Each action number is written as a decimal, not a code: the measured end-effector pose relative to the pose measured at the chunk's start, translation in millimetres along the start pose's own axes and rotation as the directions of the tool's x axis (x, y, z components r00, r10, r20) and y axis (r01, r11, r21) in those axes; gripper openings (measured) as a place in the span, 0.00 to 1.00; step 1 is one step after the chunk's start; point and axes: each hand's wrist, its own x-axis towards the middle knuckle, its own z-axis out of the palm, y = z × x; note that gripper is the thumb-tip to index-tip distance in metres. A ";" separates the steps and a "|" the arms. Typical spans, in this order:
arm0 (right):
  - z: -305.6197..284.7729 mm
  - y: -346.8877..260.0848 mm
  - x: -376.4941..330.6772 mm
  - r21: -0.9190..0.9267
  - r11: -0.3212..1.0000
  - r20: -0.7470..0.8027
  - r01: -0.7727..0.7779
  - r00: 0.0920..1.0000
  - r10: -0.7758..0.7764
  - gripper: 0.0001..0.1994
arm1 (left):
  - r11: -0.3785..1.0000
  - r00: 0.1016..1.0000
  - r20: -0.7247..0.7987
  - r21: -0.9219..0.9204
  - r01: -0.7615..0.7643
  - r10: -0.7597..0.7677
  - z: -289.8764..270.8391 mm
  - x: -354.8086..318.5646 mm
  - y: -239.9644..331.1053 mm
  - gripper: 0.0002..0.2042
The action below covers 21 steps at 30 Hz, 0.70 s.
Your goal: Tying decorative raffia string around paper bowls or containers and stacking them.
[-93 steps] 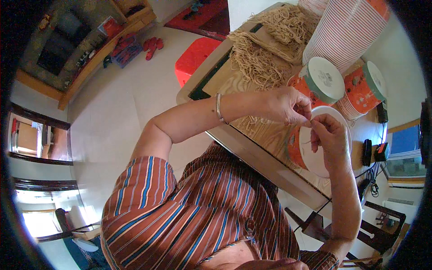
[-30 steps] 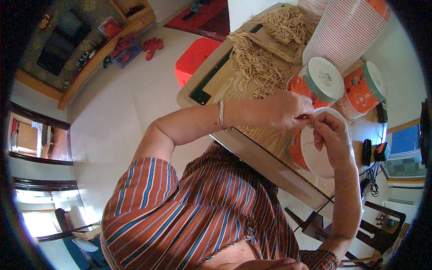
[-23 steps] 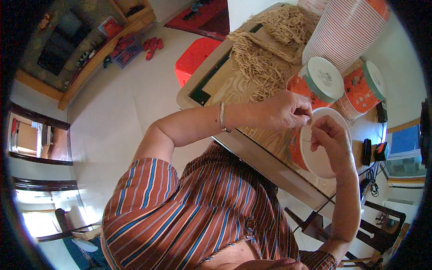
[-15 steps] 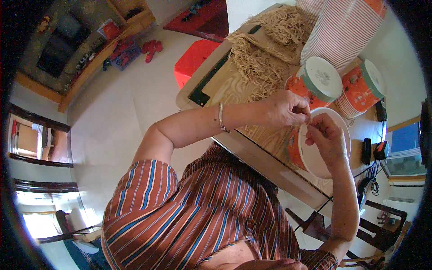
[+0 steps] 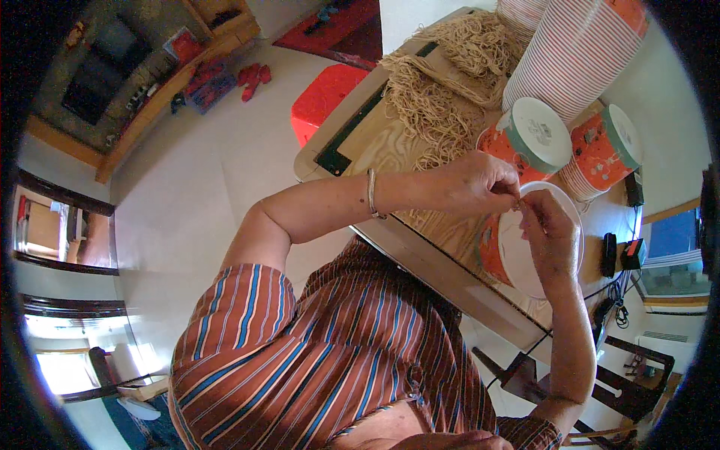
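Left hand (image 5: 480,184), right hand (image 5: 553,231), fingertips pinched together, anything held unclear, over orange-and-white tub (image 5: 521,262)

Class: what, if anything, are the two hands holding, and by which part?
It cannot be told: the left hand and right hand pinch close together by the orange tub, but anything between them is too small to identify.

On counter (image 5: 381,139), strand pile (image 5: 435,109) lies beside left edge, tub stack (image 5: 566,64) right of pile toward far edge, two tubs (image 5: 541,133) before stack, front tub (image 5: 491,253) by near edge; stool (image 5: 322,105) off left edge.
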 end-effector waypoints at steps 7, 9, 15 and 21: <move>-7.6 1.8 4.4 -0.020 1.000 0.031 0.024 0.999 -0.023 0.03 | 1.000 1.000 -0.010 -0.023 0.017 -0.017 2.2 -1.0 1.2 0.11; -8.4 0.9 5.3 0.021 0.999 0.056 -0.045 0.997 0.044 0.03 | 0.997 1.000 -0.007 -0.073 0.024 -0.025 2.8 -1.5 -3.9 0.11; -12.8 -3.6 6.1 0.118 0.987 0.125 -0.106 0.988 0.091 0.01 | 0.975 0.997 0.039 -0.211 0.071 -0.064 7.7 0.9 -17.9 0.10; -14.8 -8.0 6.6 0.214 0.955 0.151 -0.203 0.973 0.173 0.03 | 0.960 0.993 0.072 -0.260 0.107 -0.091 8.2 1.6 -19.9 0.10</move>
